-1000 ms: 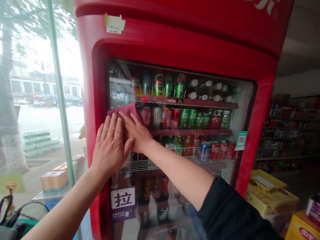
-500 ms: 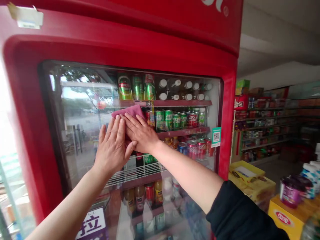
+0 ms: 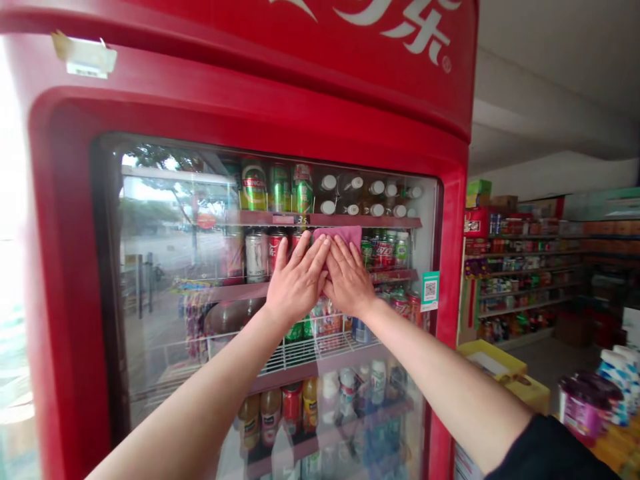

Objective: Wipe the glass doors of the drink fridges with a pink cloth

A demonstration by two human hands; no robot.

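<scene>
A pink cloth (image 3: 351,234) lies flat against the glass door (image 3: 165,293) of a red drinks fridge (image 3: 280,113). My right hand (image 3: 347,277) presses on the cloth with its fingers stretched out; the cloth's upper edge shows beyond the fingertips. Beside it, my left hand (image 3: 299,280) rests flat with spread fingers, its fingertips meeting the right hand's at the cloth's left edge. How much of the cloth lies under the left hand is hidden. Behind the glass, cans and bottles stand on shelves, among them green cans (image 3: 254,187) on the top one.
A green QR code sticker (image 3: 430,291) is on the door's right side. A torn paper label (image 3: 85,57) clings to the upper left frame. To the right are a yellow box (image 3: 493,360), purple-labelled containers (image 3: 587,407) and stocked store shelves (image 3: 530,267).
Both hands and the pink cloth have slid to the right across the glass. The view has tilted up a little, showing more of the white lettering on top.
</scene>
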